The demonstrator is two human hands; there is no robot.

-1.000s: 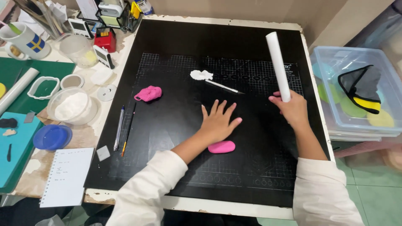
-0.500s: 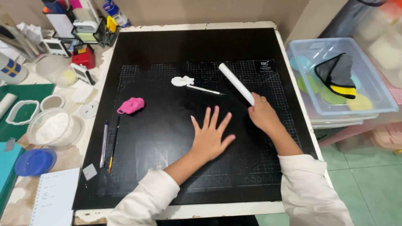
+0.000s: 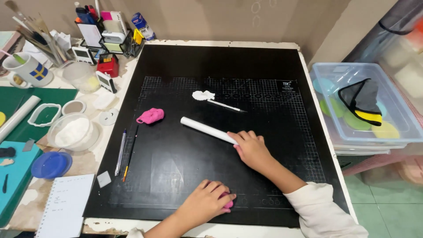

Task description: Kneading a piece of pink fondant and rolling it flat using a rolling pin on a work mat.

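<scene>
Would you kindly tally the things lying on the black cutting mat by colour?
Pink: 2, a clay lump and a piece under the left hand
White: 3, a roller held by the right hand, a clay bit, a thin tool
Total: 5

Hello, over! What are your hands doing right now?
Right hand grips white roller. Left hand covers pink clay on black mat. Nothing between them.
</scene>
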